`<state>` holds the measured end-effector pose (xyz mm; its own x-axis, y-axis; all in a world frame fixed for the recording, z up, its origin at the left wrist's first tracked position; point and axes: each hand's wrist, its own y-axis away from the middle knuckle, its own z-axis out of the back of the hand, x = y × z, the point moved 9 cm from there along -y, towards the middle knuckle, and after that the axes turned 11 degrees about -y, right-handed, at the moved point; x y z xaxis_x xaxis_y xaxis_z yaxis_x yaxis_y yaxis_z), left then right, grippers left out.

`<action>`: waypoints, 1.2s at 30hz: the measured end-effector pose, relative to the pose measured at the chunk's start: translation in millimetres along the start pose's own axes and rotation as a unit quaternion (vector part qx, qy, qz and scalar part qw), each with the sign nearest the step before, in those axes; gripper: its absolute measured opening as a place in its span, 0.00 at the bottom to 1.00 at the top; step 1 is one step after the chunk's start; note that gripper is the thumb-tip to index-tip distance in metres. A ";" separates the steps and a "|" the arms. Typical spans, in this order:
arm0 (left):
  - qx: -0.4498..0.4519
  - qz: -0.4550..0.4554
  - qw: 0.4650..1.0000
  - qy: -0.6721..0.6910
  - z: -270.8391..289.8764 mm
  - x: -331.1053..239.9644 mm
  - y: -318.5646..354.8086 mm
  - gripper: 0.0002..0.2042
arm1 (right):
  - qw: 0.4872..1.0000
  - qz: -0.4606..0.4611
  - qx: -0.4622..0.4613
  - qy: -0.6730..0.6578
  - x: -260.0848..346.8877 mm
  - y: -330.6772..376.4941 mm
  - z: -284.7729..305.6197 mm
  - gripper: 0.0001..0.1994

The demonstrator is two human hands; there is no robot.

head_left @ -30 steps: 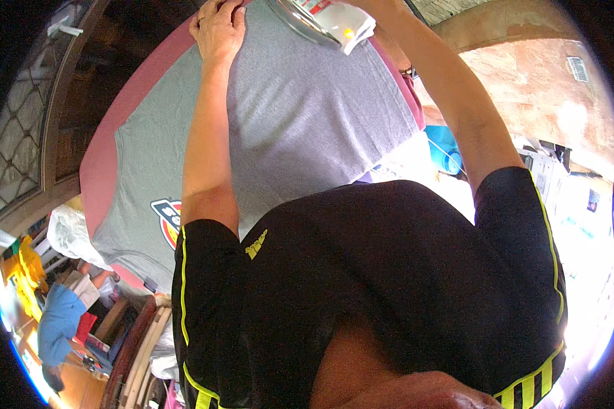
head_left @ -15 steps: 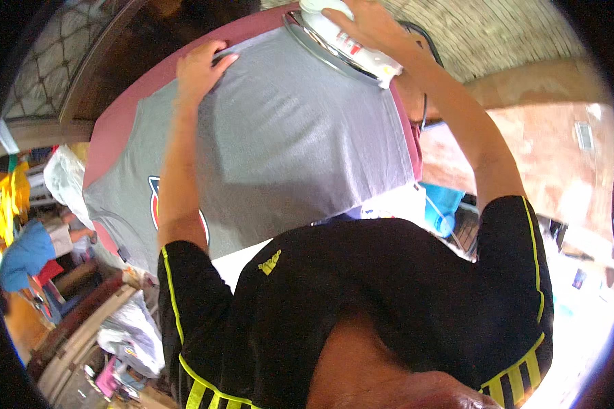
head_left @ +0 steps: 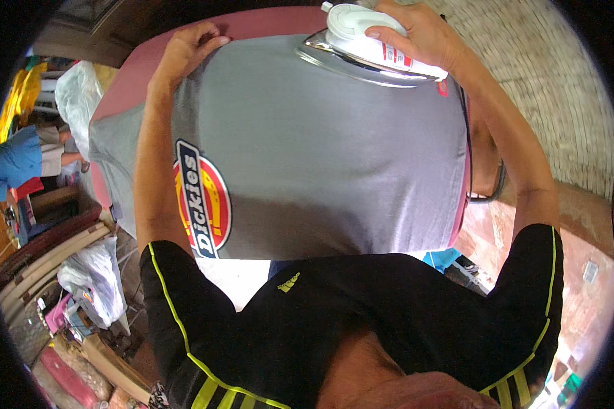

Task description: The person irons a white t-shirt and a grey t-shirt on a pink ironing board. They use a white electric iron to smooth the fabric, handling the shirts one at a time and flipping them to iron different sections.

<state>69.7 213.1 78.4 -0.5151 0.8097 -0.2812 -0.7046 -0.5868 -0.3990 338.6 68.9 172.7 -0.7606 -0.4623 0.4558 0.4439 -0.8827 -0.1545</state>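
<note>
Iron [head_left: 368,44] sits on the far edge of a grey shirt [head_left: 320,157] spread over the maroon board [head_left: 126,82]; right hand [head_left: 416,31] wraps its handle. Left hand [head_left: 187,48] presses flat on the shirt's far left corner, fingers together. Plastic bags [head_left: 92,276] lie lower left; a person in blue [head_left: 17,160] stands far left.

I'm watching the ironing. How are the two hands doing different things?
The right hand is wrapped around the white iron, fingers curled; the left hand lies flat and holds nothing. The right hand sits above the grey shirt on the iron; the left hand presses the shirt's edge directly. Both are bare.
</note>
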 end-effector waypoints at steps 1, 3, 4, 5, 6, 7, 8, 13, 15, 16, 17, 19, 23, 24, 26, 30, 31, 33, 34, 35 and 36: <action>0.014 0.022 1.000 0.006 0.0 2.5 2.2 0.15 | 1.000 0.009 0.000 0.014 6.7 -13.7 -7.0 0.19; 0.041 0.061 0.997 0.023 6.2 -1.7 7.0 0.15 | 0.999 0.023 0.002 0.044 22.6 -36.7 -16.4 0.19; 0.020 0.027 0.998 0.061 12.6 -7.6 10.5 0.13 | 0.999 0.012 0.002 0.038 28.1 -45.6 -20.0 0.19; 0.020 0.050 0.996 0.078 13.9 1.1 15.4 0.12 | 0.999 0.003 0.001 0.033 35.3 -55.2 -23.1 0.19; 0.020 0.072 0.993 0.095 13.7 10.0 20.4 0.10 | 1.000 -0.007 0.001 0.028 40.4 -63.6 -26.2 0.19; 0.019 0.094 0.989 0.112 13.3 17.1 25.7 0.09 | 1.000 -0.007 0.000 0.022 44.5 -71.1 -29.9 0.19; -0.003 0.094 0.990 0.104 15.9 17.7 27.1 0.09 | 1.000 -0.009 -0.002 0.018 47.1 -76.8 -32.6 0.19; -0.051 0.114 0.990 0.068 15.4 23.5 34.4 0.10 | 0.999 -0.048 -0.018 0.005 62.5 -102.8 -41.9 0.21; -0.043 0.149 0.986 0.060 9.4 34.2 38.9 0.10 | 0.999 -0.021 -0.038 0.005 68.0 -111.0 -43.0 0.22; -0.039 0.166 0.984 0.056 6.1 37.9 41.2 0.10 | 0.999 -0.010 -0.035 0.003 74.5 -112.3 -42.0 0.22; -0.069 0.170 0.982 0.048 13.5 33.0 42.3 0.11 | 0.999 -0.005 -0.033 -0.009 74.5 -113.4 -45.1 0.22; -0.127 0.165 0.977 0.043 27.9 9.2 38.0 0.11 | 0.999 -0.008 -0.034 -0.025 64.1 -113.2 -45.0 0.22; -0.178 0.216 0.960 -0.004 21.9 -31.8 51.5 0.15 | 0.999 0.043 0.006 -0.012 49.5 -100.4 -39.6 0.24; -0.145 0.215 0.966 0.000 13.7 -42.3 61.2 0.18 | 0.998 0.036 0.022 -0.040 45.8 -91.5 -39.3 0.24; -0.085 0.198 0.973 -0.082 -7.3 -67.1 65.5 0.24 | 0.996 0.061 0.038 -0.046 31.3 -68.0 -31.5 0.24; -0.015 0.155 0.948 -0.278 -33.4 -97.6 53.8 0.35 | 0.997 0.000 0.071 0.007 -7.1 -11.0 1.5 0.22; -0.007 0.155 0.944 -0.292 -34.6 -97.8 53.3 0.37 | 0.997 -0.013 0.077 0.022 -17.9 4.5 8.7 0.22; 0.003 0.150 0.941 -0.304 -35.7 -98.5 51.9 0.37 | 0.998 0.003 0.057 -0.016 -39.2 37.9 26.3 0.20; 0.004 0.149 0.942 -0.302 -36.7 -97.9 52.6 0.37 | 0.997 -0.023 0.060 -0.038 -52.1 53.6 34.1 0.19; 0.008 0.145 0.942 -0.302 -36.6 -98.2 51.1 0.38 | 0.995 -0.050 0.060 -0.061 -65.7 71.5 43.0 0.18; 0.011 0.149 0.944 -0.294 -35.9 -98.4 51.4 0.38 | 0.988 -0.107 0.075 -0.087 -77.3 86.6 50.7 0.17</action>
<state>101.7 103.5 54.2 -0.8692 0.4687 0.1575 -0.4925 -0.7928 -0.3591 459.9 32.5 168.6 -0.7579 -0.2330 0.6093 0.3565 -0.9302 0.0877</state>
